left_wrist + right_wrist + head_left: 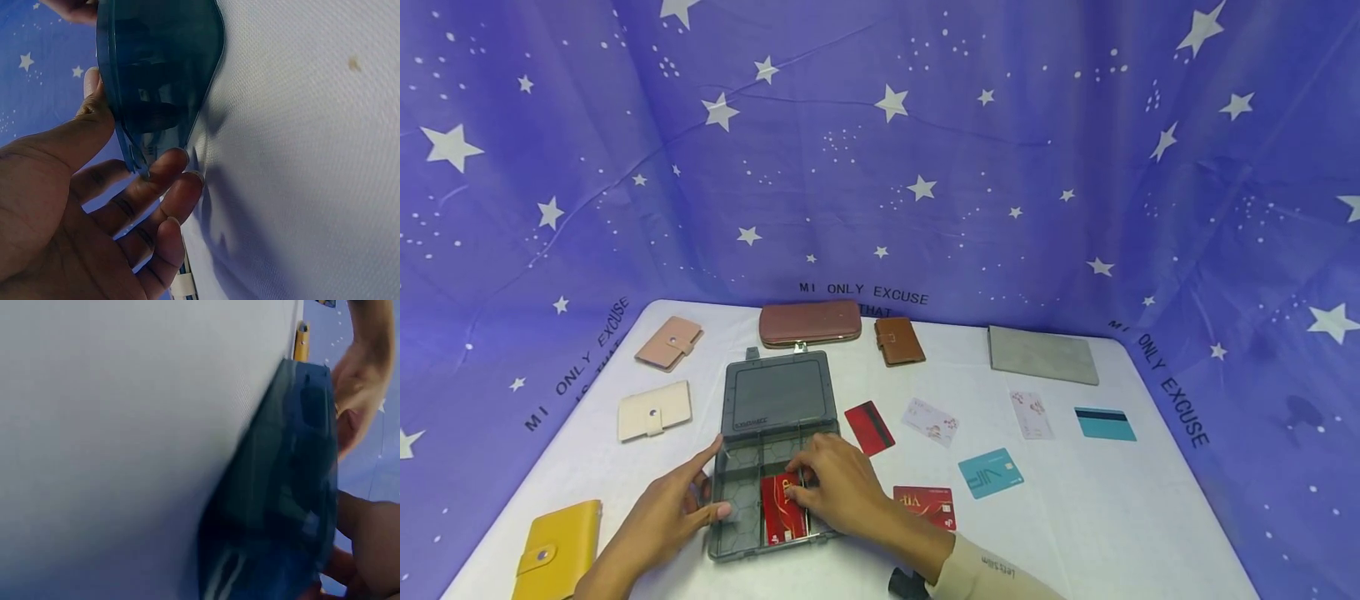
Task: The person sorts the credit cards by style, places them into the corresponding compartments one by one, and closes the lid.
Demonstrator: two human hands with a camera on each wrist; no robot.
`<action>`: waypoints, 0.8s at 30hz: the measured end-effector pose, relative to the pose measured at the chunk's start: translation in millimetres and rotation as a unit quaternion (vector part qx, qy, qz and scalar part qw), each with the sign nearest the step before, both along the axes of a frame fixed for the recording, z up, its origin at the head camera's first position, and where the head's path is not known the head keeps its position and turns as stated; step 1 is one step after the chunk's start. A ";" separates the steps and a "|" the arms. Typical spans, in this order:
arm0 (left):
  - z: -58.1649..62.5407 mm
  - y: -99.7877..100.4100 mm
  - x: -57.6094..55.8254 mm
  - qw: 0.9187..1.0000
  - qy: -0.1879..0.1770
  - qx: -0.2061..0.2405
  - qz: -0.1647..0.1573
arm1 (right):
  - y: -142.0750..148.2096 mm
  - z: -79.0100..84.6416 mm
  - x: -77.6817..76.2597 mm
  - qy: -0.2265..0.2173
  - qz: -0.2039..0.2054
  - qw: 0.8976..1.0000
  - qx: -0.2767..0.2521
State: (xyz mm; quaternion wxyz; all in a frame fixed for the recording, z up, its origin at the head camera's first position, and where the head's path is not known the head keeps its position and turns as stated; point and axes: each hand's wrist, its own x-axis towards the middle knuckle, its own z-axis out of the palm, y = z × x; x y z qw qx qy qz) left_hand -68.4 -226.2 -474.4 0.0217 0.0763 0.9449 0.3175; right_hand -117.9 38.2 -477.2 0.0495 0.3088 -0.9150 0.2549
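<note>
A dark translucent plastic box (737,550) lies with its lid (782,392) raised toward the back and its inside divided into compartments. My left hand (662,510) holds its left side, the thumb over the rim; in the left wrist view the fingers (172,162) curl against the outer wall. Over the box's right part, my right hand (842,483) pinches a red VIP card (782,521) between thumb and fingers. That card is in the middle compartment, partly hidden by the fingers. The right wrist view shows mainly the box's outer wall (269,481), blurred.
Right of the box lie a black-striped red card (870,427), another red VIP card (928,507), a teal VIP card (990,473), a striped teal card (1105,424) and two pale floral cards (931,422). Several wallets surround them, among them a yellow one (559,546) at front left.
</note>
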 end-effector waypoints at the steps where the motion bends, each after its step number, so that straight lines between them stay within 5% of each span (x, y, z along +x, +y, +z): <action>1: 0.3 0.1 -0.1 1.000 -0.001 -0.001 0.001 | 0.8 0.8 -1.1 0.001 0.007 1.000 0.008; 5: 0.8 0.3 -0.8 1.000 -0.008 -0.006 0.002 | 7.3 4.2 -10.9 -0.065 0.043 0.996 -0.040; 8: 0.2 0.1 -0.9 1.000 -0.008 -0.007 0.001 | 16.3 5.5 -23.7 -0.125 0.057 0.984 -0.117; 13: -0.4 -0.1 -1.1 1.000 -0.001 -0.008 -0.002 | 38.9 4.2 -51.7 -0.149 0.011 0.973 -0.175; 18: -0.4 0.1 -0.9 1.000 -0.003 -0.008 0.000 | 64.9 -1.9 -77.3 -0.148 -0.078 0.978 -0.128; 24: 0.4 -0.4 -0.4 1.000 -0.004 -0.008 -0.001 | 81.0 -9.3 -86.7 -0.127 -0.141 0.982 -0.014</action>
